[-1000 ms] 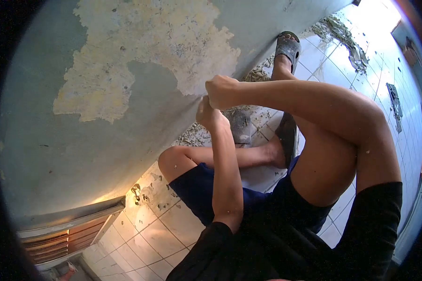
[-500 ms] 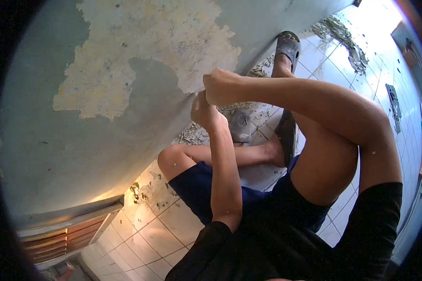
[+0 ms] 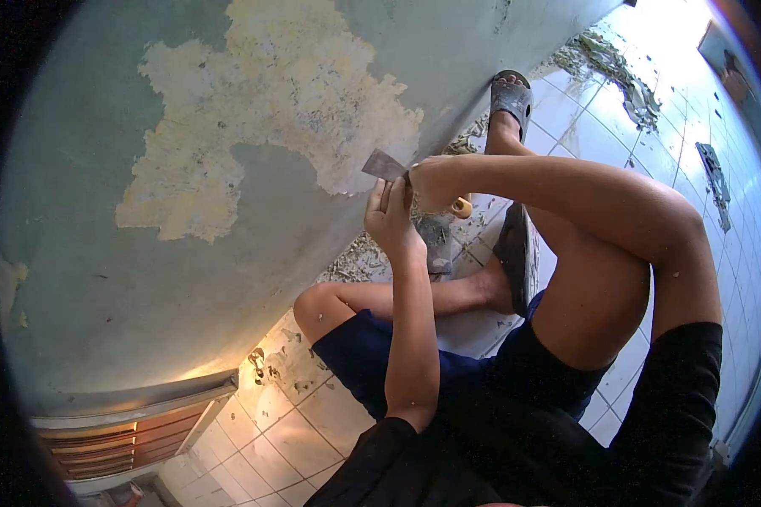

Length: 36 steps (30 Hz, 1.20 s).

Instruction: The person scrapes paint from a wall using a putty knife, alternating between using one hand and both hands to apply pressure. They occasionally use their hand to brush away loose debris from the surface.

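My right hand is closed round the handle of a paint scraper. The flat grey blade points toward the wall, and the yellow handle end pokes out below my fist. My left hand is at the blade's base, its fingers pressed against the scraper; the exact hold is partly hidden. Beside the blade, the painted wall has a large pale patch where the grey-green paint is gone.
Paint flakes lie along the foot of the wall. A dark flat piece rests on the tiled floor near my legs. More peeled strips lie farther off. A slatted wooden panel is at lower left.
The scraper's blade and yellow handle end have come into sight as my right hand moved slightly right and down. My left hand's fingers have straightened upward along the blade.
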Motion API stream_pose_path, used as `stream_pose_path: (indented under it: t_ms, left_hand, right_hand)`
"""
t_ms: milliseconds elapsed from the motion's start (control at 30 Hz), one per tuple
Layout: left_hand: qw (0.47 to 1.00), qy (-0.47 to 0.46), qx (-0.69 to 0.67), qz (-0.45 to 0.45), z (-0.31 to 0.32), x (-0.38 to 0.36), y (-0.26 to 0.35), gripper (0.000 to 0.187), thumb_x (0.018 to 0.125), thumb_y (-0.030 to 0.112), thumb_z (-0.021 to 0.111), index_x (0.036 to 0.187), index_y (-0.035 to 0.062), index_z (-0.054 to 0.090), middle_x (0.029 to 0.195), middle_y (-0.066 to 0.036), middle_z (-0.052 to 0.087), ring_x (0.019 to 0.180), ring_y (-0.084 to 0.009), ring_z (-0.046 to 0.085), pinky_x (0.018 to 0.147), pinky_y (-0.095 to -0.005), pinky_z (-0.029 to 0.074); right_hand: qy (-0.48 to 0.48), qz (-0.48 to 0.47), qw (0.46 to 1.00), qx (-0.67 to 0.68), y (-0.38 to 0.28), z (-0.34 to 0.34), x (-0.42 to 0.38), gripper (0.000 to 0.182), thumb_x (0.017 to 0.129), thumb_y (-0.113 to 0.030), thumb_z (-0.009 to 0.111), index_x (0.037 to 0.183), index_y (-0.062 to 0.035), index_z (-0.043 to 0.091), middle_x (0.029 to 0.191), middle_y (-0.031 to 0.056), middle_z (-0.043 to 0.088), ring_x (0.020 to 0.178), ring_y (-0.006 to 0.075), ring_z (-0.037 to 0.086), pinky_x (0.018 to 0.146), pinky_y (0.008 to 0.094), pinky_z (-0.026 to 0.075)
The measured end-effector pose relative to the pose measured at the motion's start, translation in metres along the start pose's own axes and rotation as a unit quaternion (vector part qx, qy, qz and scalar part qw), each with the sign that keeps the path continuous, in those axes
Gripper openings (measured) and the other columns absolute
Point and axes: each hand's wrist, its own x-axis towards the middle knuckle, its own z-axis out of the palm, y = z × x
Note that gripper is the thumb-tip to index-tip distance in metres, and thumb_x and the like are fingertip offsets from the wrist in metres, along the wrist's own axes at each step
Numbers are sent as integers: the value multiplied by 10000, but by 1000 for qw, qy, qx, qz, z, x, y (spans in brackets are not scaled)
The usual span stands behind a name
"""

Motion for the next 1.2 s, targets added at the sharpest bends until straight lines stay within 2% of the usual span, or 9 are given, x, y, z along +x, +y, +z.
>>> stream_pose_path:
  t_ms: [33,100,167,400,667,800,967,1067,1200]
  left_hand:
    - [1000,-2,2,0,5,1,2,175,925,39,705,1042,-82,658,889,-32,678,834,-95,632,752,-231,512]
    - [998,-32,54,31,14,8,9,468,920,65,733,1297,-151,559,1000,-97,692,891,-145,668,792,-289,536]
    - [990,-55,116,56,29,14,27,458,919,52,732,1287,-160,563,1017,-111,698,891,-139,670,785,-281,537]
    - [932,-121,304,156,60,67,33,271,929,92,743,1107,-109,702,952,-130,761,833,-135,703,758,-269,553]
    - [887,-117,397,202,66,77,37,284,923,166,758,1050,-88,746,949,-138,769,832,-181,730,756,-315,569]
    - [862,-102,441,229,68,80,38,300,885,195,797,1024,-70,769,920,-118,776,808,-151,709,758,-312,556]
    - [848,-105,445,266,65,85,33,274,879,197,798,965,-62,781,864,-104,774,774,-145,708,735,-309,554]
    - [847,-102,444,274,66,80,30,236,905,161,763,964,-67,769,864,-145,779,775,-212,749,729,-332,580]
    - [852,-101,433,275,62,82,23,219,916,152,755,958,-62,768,862,-142,778,772,-212,751,721,-337,578]
  right_hand:
    - [2,6,1000,-6,4,-3,-5,281,763,-225,720,886,25,760,866,220,745,771,332,742,695,447,604]
    - [6,11,1000,-10,10,-7,-16,296,808,-232,719,927,37,757,884,208,754,767,326,742,679,446,611]
    - [13,80,937,339,15,-10,-25,365,952,-250,628,1034,100,694,899,202,746,781,305,743,669,428,634]
    - [171,57,740,648,2,5,-13,375,1080,-260,404,1061,106,486,833,189,642,714,290,699,601,457,650]
    - [265,56,738,618,-7,12,-10,449,1100,-329,382,927,69,497,742,160,618,593,260,632,466,414,494]
    - [285,64,711,640,-9,17,-4,513,1092,-372,378,999,108,531,740,178,644,526,279,669,442,422,523]
    - [389,99,751,525,-6,29,13,573,1090,-386,378,1005,147,570,885,314,690,775,405,734,657,486,572]
    - [354,111,745,554,-9,23,1,537,1078,-353,401,1023,153,572,979,381,672,948,470,705,815,518,552]
    - [392,111,769,493,2,36,22,474,1063,-310,419,1007,136,572,1001,391,664,1002,492,679,873,542,524]
